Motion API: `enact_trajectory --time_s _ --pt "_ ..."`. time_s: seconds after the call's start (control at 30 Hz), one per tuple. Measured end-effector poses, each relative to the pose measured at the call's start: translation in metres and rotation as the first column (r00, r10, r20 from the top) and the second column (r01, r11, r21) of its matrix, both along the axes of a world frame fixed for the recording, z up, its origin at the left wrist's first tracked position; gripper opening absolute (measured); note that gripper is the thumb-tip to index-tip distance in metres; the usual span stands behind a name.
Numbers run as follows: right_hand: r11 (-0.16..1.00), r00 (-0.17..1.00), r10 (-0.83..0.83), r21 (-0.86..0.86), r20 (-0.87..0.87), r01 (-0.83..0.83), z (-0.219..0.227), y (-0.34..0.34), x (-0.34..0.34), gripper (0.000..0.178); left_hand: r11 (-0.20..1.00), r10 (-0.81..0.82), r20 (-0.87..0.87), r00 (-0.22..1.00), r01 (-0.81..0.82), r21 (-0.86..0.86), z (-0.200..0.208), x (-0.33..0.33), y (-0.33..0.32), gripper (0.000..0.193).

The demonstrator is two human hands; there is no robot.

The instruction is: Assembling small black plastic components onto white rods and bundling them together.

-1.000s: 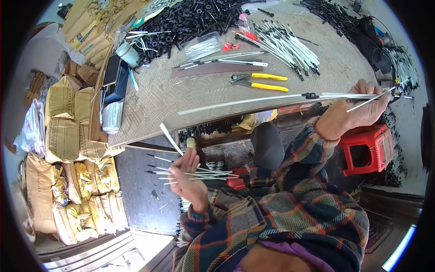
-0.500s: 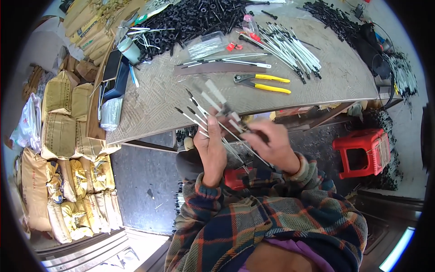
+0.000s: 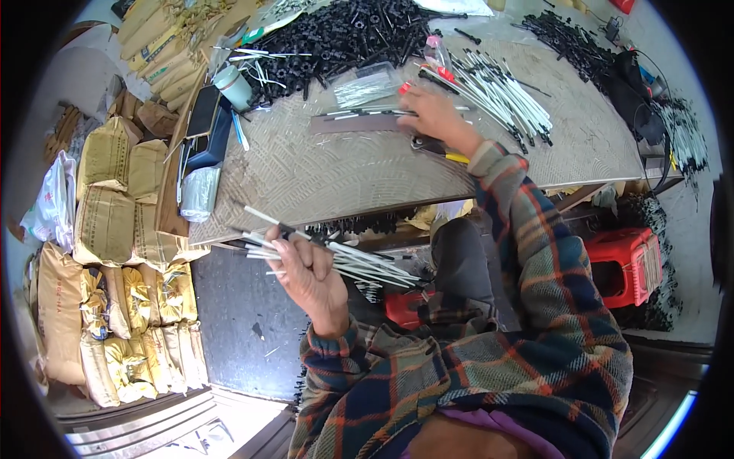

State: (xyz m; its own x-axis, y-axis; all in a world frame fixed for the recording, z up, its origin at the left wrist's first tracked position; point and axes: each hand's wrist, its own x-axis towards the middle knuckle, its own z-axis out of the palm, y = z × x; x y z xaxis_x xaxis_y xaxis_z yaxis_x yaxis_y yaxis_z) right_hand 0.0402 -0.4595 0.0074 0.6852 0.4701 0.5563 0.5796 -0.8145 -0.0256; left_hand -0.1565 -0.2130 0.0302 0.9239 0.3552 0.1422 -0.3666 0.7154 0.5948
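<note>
My left hand (image 3: pixel 310 277) is closed around a bundle of thin white rods (image 3: pixel 359 264) with black ends, off the table's near edge. The bundle slants down to the right over my lap. My right hand (image 3: pixel 436 118) is stretched over the table, its bent fingers at the right part of a few white rods (image 3: pixel 359 115) on a flat brown strip (image 3: pixel 352 125). What is between its fingertips is hidden. Small red pieces (image 3: pixel 405 88) lie just beyond the fingers. Cutting pliers with yellow handles (image 3: pixel 456 157) are partly covered by my right wrist.
A pile of black parts (image 3: pixel 344 38) covers the table's far side. More white rods (image 3: pixel 505 92) lie at the right, near a clear bag of white sticks (image 3: pixel 367 88). A cup (image 3: pixel 233 86) and a blue box (image 3: pixel 210 145) stand left. A red stool (image 3: pixel 631 268) is at the right.
My right hand has left the rods in front of me and reached forward onto the table. My left hand has moved left and down with the rod bundle, which now lies flatter.
</note>
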Motion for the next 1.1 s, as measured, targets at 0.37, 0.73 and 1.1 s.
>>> enact_trajectory --time_s 0.37,0.73,1.1 --pt "0.433 0.982 -0.134 0.899 0.134 -0.064 0.117 -0.025 -0.154 0.006 0.826 -0.503 -0.301 0.81 0.553 0.11 -0.023 -0.001 -0.046 0.038" --pt "0.795 0.979 -0.068 0.583 -0.193 0.17 0.007 0.03 -0.222 0.015 0.914 -0.339 -0.251 0.907 0.381 0.14 -0.003 0.014 -0.093 0.034" --pt "0.676 0.737 -0.644 0.298 -0.205 0.674 0.005 -0.146 0.001 0.025 0.783 0.037 -0.514 0.857 0.295 0.548 -0.01 0.011 -0.079 0.015"
